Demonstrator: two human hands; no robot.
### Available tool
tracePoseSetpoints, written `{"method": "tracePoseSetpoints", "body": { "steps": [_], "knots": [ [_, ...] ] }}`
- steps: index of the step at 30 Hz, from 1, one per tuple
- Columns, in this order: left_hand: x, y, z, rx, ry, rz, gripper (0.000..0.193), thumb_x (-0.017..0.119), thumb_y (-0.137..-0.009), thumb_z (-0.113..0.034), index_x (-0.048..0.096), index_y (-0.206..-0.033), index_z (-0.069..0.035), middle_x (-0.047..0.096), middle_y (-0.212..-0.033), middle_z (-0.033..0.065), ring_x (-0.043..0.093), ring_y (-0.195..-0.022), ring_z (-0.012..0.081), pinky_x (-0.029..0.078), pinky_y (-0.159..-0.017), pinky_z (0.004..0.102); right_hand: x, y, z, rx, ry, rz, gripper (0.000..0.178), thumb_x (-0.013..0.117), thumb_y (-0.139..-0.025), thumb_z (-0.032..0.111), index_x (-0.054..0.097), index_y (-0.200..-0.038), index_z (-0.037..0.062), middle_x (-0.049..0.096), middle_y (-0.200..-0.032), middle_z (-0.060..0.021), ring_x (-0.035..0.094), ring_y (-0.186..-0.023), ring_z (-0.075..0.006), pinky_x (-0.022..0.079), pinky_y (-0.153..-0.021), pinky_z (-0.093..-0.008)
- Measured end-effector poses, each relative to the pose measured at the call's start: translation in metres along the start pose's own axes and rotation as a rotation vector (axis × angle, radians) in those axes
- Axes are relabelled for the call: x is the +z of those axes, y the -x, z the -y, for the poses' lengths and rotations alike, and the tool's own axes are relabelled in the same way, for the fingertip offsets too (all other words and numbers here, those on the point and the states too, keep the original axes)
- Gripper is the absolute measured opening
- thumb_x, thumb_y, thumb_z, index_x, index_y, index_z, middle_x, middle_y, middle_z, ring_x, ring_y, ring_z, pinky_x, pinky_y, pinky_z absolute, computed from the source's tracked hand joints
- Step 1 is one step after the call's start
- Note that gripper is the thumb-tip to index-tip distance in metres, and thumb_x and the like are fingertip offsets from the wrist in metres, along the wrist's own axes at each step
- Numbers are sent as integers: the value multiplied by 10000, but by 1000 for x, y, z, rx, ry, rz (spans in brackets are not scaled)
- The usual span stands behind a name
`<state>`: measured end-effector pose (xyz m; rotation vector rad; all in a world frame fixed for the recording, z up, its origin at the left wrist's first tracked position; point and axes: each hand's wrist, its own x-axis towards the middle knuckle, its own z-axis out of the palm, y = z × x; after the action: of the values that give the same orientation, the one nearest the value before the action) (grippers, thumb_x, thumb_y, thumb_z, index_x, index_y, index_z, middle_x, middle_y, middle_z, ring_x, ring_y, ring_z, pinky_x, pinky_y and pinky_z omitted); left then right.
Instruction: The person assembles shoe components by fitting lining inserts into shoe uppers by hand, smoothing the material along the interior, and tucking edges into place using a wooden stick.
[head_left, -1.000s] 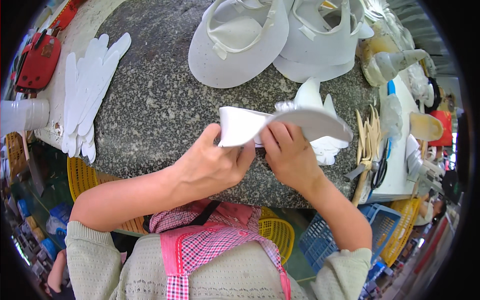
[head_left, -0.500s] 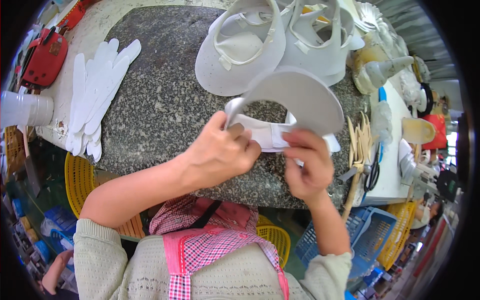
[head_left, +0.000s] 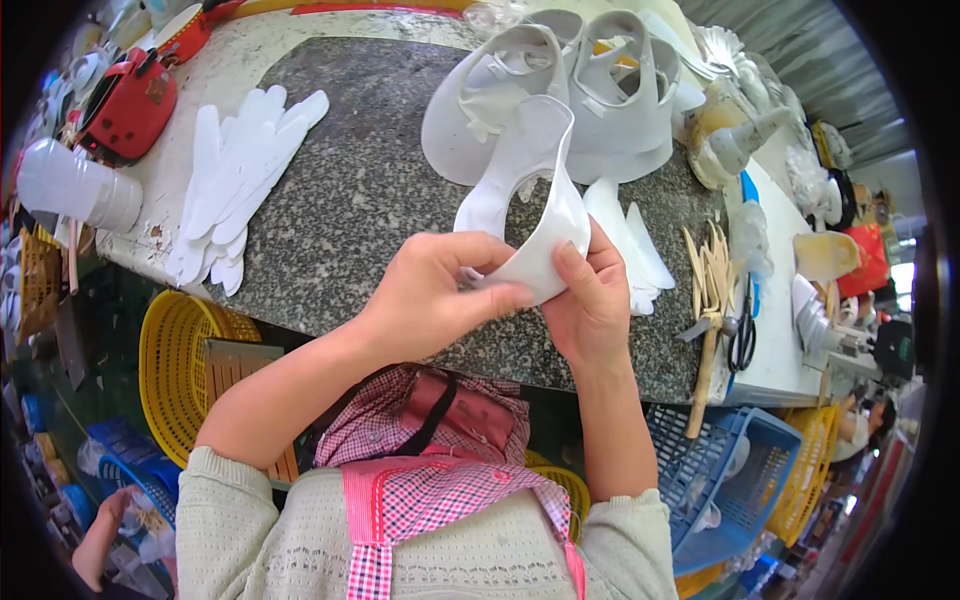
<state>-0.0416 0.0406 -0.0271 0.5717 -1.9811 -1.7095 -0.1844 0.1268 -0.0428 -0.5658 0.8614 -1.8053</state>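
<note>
Over the front of a speckled stone slab [head_left: 370, 150], both hands hold a white looped piece [head_left: 545, 225] with an open middle. My left hand [head_left: 430, 295] is closed on its near edge, with the index finger inside the loop and the thumb below. On the other side, my right hand [head_left: 590, 295] grips the near right end, thumb pressed on the outer face and fingers behind. Flat white tapered pieces [head_left: 640, 255] lie fanned just beyond the right hand. Farther back stand several similar white looped pieces [head_left: 625, 140] with broad curved panels, partly behind the held one.
White rounded strips [head_left: 235, 185] lie at the left, near stacked plastic cups [head_left: 80, 185] and a red pot-like container [head_left: 130, 105]. To the right are a nozzled bottle [head_left: 735, 150], pale pointed sticks [head_left: 710, 280] and scissors [head_left: 743, 335]. Yellow [head_left: 165, 370] and blue baskets [head_left: 745, 480] stand below.
The held piece has turned: its broad grey panel faced up before, and now its narrower white loop shows. My right hand has turned to grip the near end. The flat pieces behind it now show.
</note>
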Motion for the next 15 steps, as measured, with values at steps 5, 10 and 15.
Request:
{"method": "tracePoseSetpoints", "body": {
  "steps": [5,10,15],
  "knots": [
    [5,4,2,-51,641,-44,173,664,-824,-120,633,-928,15,653,-851,49,592,-765,85,473,-700,254,25,-1,4,-142,21,-31,271,594,-889,145,546,-1077,-44,613,-968,-81,586,-877,-112,498,-710,-246],
    [15,-1,-7,-118,1076,-142,248,604,-881,-203,591,-1022,0,645,-975,72,611,-896,131,491,-780,302,10,7,27,-189,242,97,363,599,-890,250,543,-1094,-46,559,-907,-34,548,-824,-111,465,-764,-247],
    [31,-6,-19,-223,1084,-156,283,575,-900,-211,578,-1066,18,635,-1015,92,614,-927,156,493,-833,325,-5,27,26,-532,867,7,539,717,-764,230,491,-1176,-33,573,-987,-66,536,-934,-147,413,-841,-274]
  ]
}}
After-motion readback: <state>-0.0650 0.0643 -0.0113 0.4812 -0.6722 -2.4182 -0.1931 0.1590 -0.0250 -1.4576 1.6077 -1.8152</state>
